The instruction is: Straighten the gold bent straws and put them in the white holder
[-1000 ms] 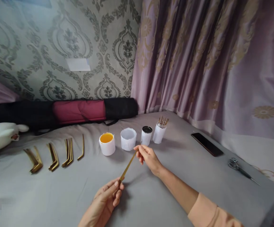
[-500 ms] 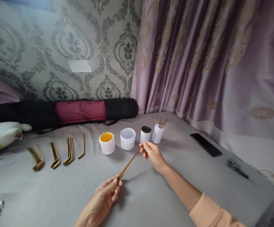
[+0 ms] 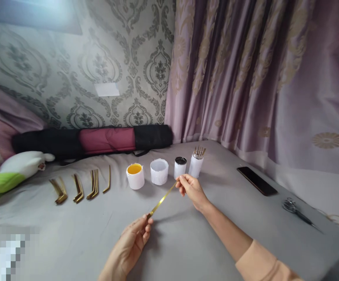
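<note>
A thin, shiny golden strip (image 3: 162, 200) is stretched slantwise between my two hands above the grey sheet. My left hand (image 3: 132, 240) pinches its lower end, where a darker piece shows at the fingertips. The upper end is between the thumb and fingers of my right hand (image 3: 193, 192). Just behind the right hand stand a white can with a dark inside (image 3: 180, 167) and a white jar (image 3: 196, 167) holding several thin brown sticks. Several bunches of bent golden strips (image 3: 93, 185) lie to the left, with a single bent strip (image 3: 109, 180) beside them.
A white tub with yellow contents (image 3: 135, 180) and a whitish tub (image 3: 159, 177) stand mid-bed. To the right lie a phone (image 3: 257, 180) and a dark-handled pointed tool (image 3: 299, 214) with metal loops. A plush toy (image 3: 17, 171) and a long black-and-maroon bag (image 3: 107, 139) lie behind.
The view has shifted a little to the left. The strip has turned slightly and now catches bright light; both hands keep hold of its ends.
</note>
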Demonstrator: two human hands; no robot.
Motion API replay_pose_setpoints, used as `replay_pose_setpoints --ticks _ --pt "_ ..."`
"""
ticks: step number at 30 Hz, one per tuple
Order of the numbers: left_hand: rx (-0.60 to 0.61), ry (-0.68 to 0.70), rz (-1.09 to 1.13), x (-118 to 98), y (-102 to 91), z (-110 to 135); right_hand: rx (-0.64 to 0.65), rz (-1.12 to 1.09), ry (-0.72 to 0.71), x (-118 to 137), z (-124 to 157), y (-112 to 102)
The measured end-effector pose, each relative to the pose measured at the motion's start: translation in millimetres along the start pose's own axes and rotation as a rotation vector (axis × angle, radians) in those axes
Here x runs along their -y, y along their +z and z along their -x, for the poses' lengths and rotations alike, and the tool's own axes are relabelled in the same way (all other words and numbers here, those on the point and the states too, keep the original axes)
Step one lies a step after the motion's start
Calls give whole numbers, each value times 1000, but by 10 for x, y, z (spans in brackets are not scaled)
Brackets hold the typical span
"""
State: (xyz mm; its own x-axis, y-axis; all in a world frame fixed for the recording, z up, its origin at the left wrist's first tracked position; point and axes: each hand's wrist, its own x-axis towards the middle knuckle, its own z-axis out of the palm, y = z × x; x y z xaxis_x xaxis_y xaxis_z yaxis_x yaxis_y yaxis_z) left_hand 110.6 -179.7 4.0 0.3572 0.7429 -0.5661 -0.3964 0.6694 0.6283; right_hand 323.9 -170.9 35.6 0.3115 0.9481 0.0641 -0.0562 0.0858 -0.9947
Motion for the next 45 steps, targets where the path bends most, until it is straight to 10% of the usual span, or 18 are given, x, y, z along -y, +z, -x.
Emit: replay_pose_setpoints --ticks 26,45 --pt "155 -106 388 -6 -168 -82 -429 271 -318 1436 -749 -989" --pt "154 -113 412 -5 -201 -108 -567 707 -483 1630 -1095 -1317"
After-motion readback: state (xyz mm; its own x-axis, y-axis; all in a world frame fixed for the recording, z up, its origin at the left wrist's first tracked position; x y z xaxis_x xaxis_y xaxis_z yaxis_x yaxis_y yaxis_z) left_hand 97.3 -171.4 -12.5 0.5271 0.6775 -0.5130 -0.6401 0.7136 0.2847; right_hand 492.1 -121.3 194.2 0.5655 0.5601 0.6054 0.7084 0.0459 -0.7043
